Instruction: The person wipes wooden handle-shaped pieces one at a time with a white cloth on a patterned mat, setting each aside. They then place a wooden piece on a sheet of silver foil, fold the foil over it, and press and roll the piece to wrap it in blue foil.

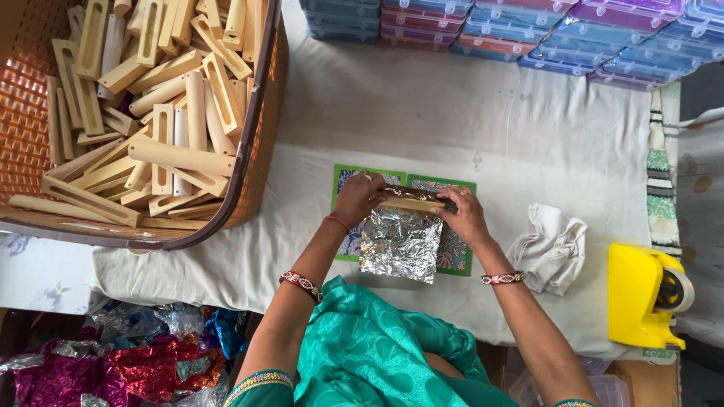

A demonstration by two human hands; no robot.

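While both hands press on one wooden block point(411, 202) near the middle of the table point(422, 113), the left hand point(357, 197) clamps its left end and the right hand point(466, 215) clamps its right end, fingers curled over the top. A sheet of crinkled silver foil point(400, 245) lies under the block and spreads toward the near edge, its upper edge folded up against the wood. Block and foil rest on a green-bordered patterned mat point(456, 252). A crumpled white cloth point(550, 247) lies just beside the right hand, and a yellow tape dispenser point(641, 295) sits at the near right corner. At the left edge a brown basket point(260, 143) holds many more wooden blocks. Stacked coloured plastic boxes point(528, 30) line the far edge. Shiny wrappers point(143, 362) lie heaped below the near left corner.
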